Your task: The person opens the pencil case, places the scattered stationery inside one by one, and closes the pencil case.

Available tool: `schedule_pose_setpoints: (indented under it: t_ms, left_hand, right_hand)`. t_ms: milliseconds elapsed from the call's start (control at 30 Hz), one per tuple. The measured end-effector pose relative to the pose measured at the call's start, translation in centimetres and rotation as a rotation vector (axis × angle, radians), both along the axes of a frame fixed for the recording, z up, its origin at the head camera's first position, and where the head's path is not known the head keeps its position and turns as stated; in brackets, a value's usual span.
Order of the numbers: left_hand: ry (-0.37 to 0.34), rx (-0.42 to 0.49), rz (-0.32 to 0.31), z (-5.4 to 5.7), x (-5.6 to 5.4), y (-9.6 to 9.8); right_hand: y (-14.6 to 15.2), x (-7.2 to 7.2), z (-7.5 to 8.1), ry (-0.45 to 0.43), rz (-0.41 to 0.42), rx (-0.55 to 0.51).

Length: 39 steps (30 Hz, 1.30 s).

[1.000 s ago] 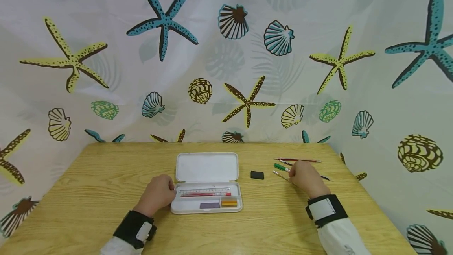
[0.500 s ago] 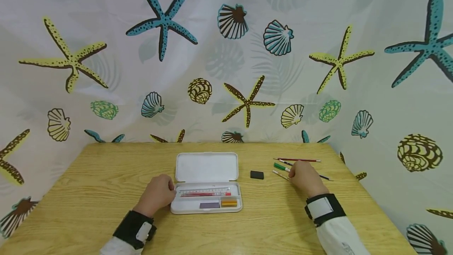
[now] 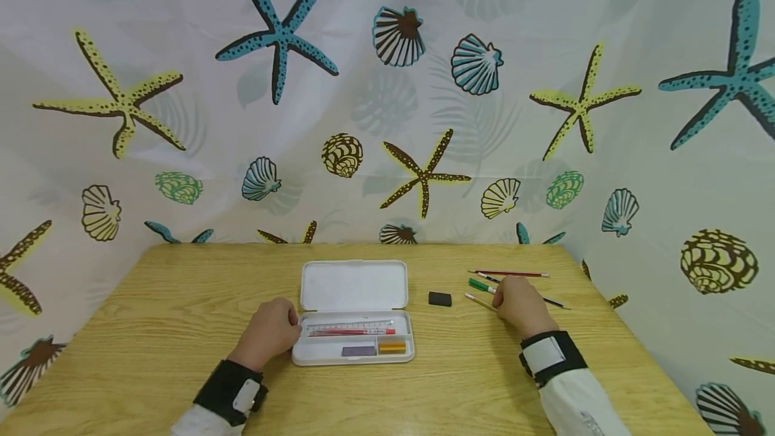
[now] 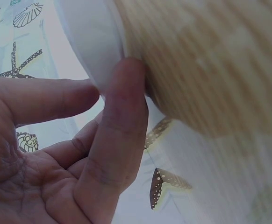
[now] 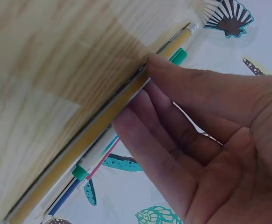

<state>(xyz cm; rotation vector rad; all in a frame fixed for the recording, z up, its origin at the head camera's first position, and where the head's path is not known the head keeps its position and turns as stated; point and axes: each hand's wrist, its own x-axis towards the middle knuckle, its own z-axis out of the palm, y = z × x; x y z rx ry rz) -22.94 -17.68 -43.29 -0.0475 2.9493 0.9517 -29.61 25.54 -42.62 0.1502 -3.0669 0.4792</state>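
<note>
Pinching the slender golden-yellow pencil with the pale end [image 5: 103,121] between thumb and fingers, our right hand [image 3: 523,305] kept a narrow grip at the right of the wooden desk [image 3: 448,382]; whether the pencil touched the wood we could not tell. Close beside it lay the white marker with the green cap [image 3: 480,284], so we judged it best to pinch the pencil alone, fingertips clear of the marker and of the slim dark pencil [image 3: 554,303] passing behind the hand. Light pressure seemed enough, as a thin shaft could twist. Our left hand [image 3: 272,332] held the left edge of the open white plastic pencil case [image 3: 321,352] between thumb and forefinger; a steady hold there, we thought, should keep the clear ruler [image 3: 378,323] and red pen [image 3: 354,332] from shifting.
</note>
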Motion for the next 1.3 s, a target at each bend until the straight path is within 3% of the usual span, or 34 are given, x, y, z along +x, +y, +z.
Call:
schedule_pose_setpoints:
  t_ms: [300, 833, 1300]
  left_hand:
    - [0.013, 0.002, -0.004, -0.11, -0.05, -0.06]
    - [-0.021, 0.001, 0.016, -0.29, -0.17, -0.07]
    - [0.016, -0.006, -0.003, -0.55, -0.26, -0.15]
  right_hand:
    - [0.03, 0.11, -0.38, 0.046, 0.003, 0.002]
    - [-0.26, 0.13, -0.21, 0.013, -0.016, 0.008]
    - [-0.68, 0.85, 0.58, 0.044, 0.01, 0.014]
